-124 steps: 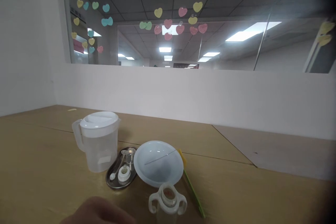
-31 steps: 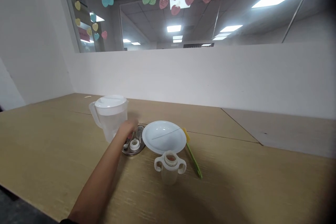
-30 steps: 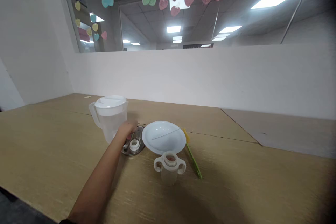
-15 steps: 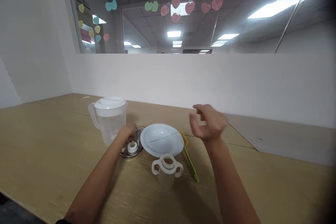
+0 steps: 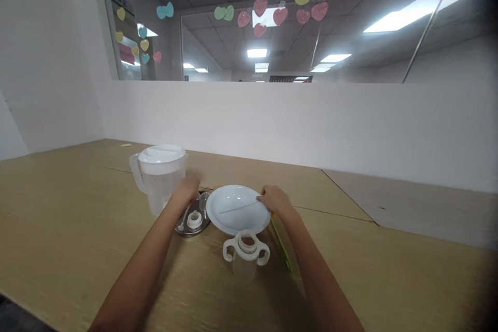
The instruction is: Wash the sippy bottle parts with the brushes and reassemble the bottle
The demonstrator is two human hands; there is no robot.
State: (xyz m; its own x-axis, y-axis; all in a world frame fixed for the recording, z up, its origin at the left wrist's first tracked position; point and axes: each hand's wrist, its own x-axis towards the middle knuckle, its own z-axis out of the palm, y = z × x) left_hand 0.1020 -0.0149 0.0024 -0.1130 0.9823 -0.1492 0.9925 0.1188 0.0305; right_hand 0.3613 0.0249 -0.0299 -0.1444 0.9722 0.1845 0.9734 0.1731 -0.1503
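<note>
My right hand (image 5: pixel 275 201) is at the right rim of a shallow white dish (image 5: pixel 233 225). Its fingertips close on the upper end of a thin, pale rod (image 5: pixel 238 207) that lies slantwise across the dish. Over the far side of a small metal tray (image 5: pixel 189 232) is my left hand (image 5: pixel 188 190), blurred, its fingers mostly hidden. On that tray sit a white ring-shaped cap (image 5: pixel 194 220), a clear cover (image 5: pixel 204 201) and a slim white piece with a small round end (image 5: pixel 181 227). A two-handled cup (image 5: pixel 246 257) without a lid stands before the dish.
A lidded clear pitcher (image 5: pixel 159 181) stands behind my left forearm. A green-handled brush (image 5: pixel 282 246) lies right of the dish, partly hidden by my right arm. A white wall with a window rises behind the wooden table (image 5: pixel 78 207).
My right hand has come down and left from the air to the dish's right rim, its fingers closing at the rod. My left hand has shifted slightly over the tray's far side.
</note>
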